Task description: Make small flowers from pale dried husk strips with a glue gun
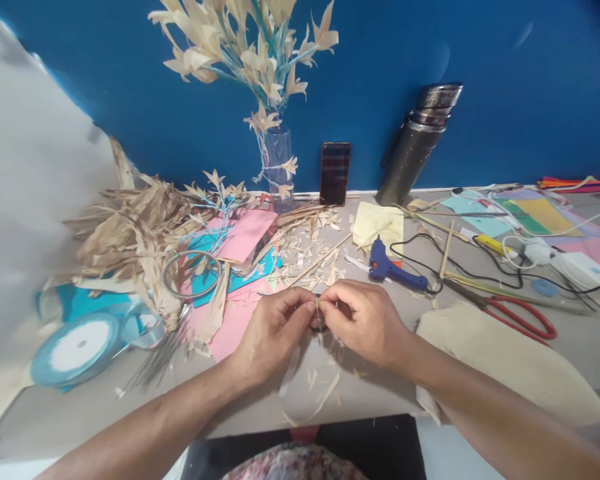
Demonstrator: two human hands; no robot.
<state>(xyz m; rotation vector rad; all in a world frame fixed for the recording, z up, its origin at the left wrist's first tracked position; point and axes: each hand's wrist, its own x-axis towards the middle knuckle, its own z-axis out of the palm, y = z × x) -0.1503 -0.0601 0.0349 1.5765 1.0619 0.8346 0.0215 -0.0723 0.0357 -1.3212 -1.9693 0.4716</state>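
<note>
Just nearside of the blue glue gun (386, 267), left hand (275, 325) and right hand (363, 320) meet, each grip pinched closed on a thin piece (318, 309).

grey table (367, 400) is carrying clutter | L: dry husks (125, 233) sprawling, ribbon spool (80, 345) lying beside wires (167, 348) | mid: pale scraps (332, 275) littering surface | R: glue gun (395, 268) (blue, on its side) resting near scissors (492, 305) | back: phone (335, 175), flask (411, 157) standing
</note>
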